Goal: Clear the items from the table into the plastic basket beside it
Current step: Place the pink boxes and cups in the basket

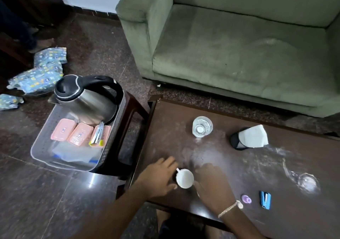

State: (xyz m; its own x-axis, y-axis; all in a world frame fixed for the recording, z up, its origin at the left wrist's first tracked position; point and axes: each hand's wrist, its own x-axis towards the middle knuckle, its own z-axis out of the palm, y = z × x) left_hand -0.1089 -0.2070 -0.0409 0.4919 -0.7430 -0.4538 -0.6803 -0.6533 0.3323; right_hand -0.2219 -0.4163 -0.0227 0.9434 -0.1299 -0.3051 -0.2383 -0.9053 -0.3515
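A small white cup (184, 178) stands near the front left of the dark wooden table (230, 165), its handle pointing up-left. My left hand (158, 178) lies just left of the cup with fingers spread, the thumb touching its lower edge. My right hand (211, 181) presses against the cup's right side; its fingers are blurred. The clear plastic basket (39, 146) sits left of the table. It holds a steel kettle (86, 98), three pink boxes (79, 133) and some sachets.
Also on the table are a water glass (202, 126), a black mesh holder with white tissue (248, 137), a clear glass (307, 181), a purple bit (246, 199) and a blue stapler (265, 200). The basket rests on a dark stool (132, 108). A green sofa (239, 45) stands behind the table.
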